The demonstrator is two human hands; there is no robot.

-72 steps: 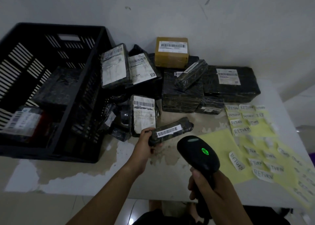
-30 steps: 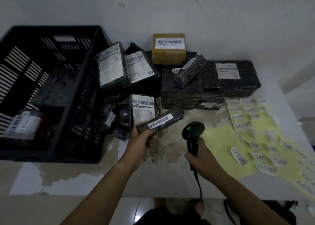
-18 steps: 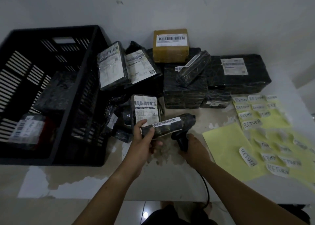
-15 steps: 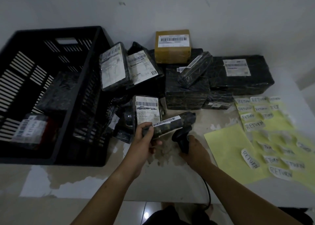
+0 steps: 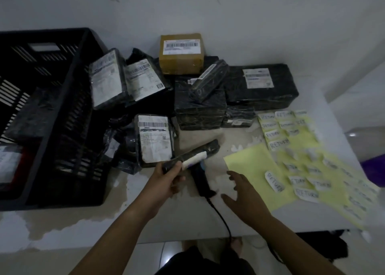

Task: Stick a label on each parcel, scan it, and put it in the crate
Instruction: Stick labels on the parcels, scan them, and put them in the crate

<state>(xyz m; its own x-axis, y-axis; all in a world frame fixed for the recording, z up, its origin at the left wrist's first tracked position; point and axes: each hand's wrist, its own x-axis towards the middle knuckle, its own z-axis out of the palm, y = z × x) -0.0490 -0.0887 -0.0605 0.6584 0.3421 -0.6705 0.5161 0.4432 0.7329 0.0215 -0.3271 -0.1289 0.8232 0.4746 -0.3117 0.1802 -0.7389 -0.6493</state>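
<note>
My left hand (image 5: 166,181) grips one end of a long, thin black parcel (image 5: 208,148) with a white barcode strip, held tilted above the table. The black handheld scanner (image 5: 201,179) lies on the table just under the parcel, its cable running toward me. My right hand (image 5: 241,189) hovers beside the scanner with fingers spread, holding nothing. Yellow backing sheets (image 5: 252,166) with white "RETURN" labels (image 5: 275,181) lie to the right. The black slatted crate (image 5: 87,99) stands at the left with parcels inside.
A heap of black wrapped parcels (image 5: 200,108) and a brown box (image 5: 180,54) fills the back of the table against the wall. A flat labelled parcel (image 5: 154,137) leans beside the crate. The table's front edge is near me.
My right hand has set the scanner down on the table and let go of it, moving a little to the right. The left hand still holds the thin parcel.
</note>
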